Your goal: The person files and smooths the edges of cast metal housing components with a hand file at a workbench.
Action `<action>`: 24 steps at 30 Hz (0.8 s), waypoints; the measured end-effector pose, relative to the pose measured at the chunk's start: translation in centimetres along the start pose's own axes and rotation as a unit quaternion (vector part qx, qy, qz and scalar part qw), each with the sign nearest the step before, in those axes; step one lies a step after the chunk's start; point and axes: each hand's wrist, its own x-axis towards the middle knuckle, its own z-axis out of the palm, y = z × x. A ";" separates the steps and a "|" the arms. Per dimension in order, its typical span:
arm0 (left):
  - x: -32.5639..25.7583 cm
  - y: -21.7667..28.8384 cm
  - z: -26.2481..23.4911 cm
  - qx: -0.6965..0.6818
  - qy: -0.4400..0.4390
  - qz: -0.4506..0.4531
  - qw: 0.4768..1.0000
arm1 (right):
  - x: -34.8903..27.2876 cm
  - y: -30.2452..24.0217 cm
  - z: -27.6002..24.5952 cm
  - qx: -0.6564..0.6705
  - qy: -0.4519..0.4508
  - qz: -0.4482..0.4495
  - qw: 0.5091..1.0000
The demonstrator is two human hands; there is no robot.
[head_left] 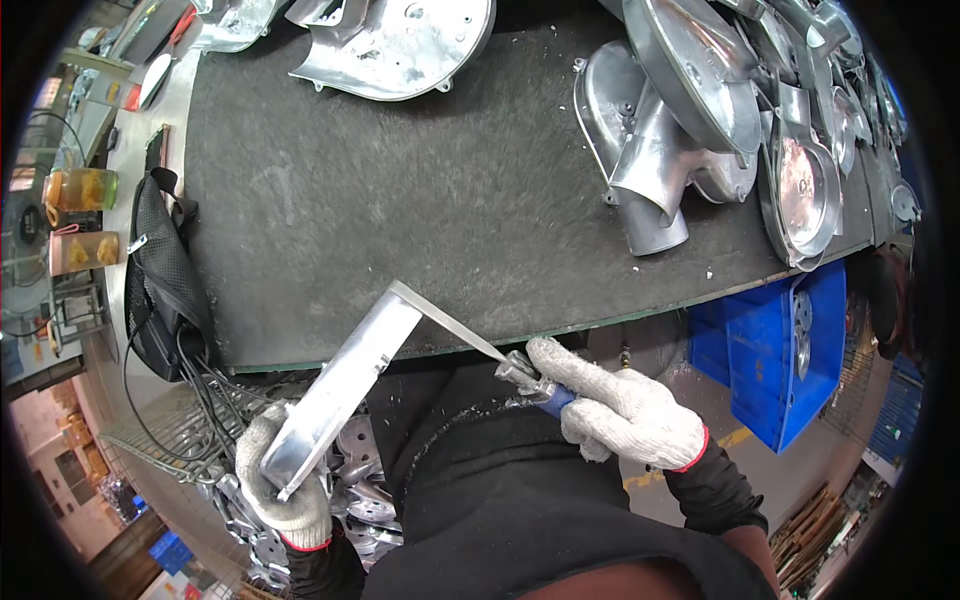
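Evidently stiff and light, the cast aluminium plate sits clamped in the left hand by its lower end; the right hand grips a file.

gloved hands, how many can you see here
2. The left hand, in a white knit glove, grips a flat metal casting at lower left. The right hand, gloved alike, holds a blue-handled file against its edge at centre right. No others show.
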 end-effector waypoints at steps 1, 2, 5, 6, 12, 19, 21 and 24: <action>0.1 0.1 -0.1 0.015 -0.004 -0.001 1.000 | 0.1 0.0 0.1 0.001 -0.002 0.002 1.000; 0.2 0.2 -0.2 0.030 -0.007 -0.001 1.000 | 0.1 0.1 0.2 0.018 -0.005 -0.008 1.000; 0.0 -0.7 -0.2 -0.006 0.004 -0.002 1.000 | 0.3 1.0 0.7 0.026 -0.005 -0.031 0.999; 0.1 -0.6 -0.2 -0.007 0.004 -0.002 1.000 | 0.3 1.3 0.9 0.017 -0.002 -0.045 0.999; -0.4 -1.2 0.0 -0.017 0.033 -0.010 0.999 | 0.1 1.6 1.6 -0.052 0.005 -0.106 0.993; -0.3 -1.6 0.2 -0.047 0.021 0.011 0.999 | -0.5 -0.1 1.0 -0.084 0.025 -0.009 0.996; 0.0 -1.3 0.2 -0.030 0.012 0.021 0.999 | -0.7 0.4 1.5 -0.099 0.028 -0.017 0.995; 0.3 -0.8 0.1 0.004 -0.006 0.025 1.000 | -0.5 1.9 2.7 -0.155 0.059 -0.270 0.949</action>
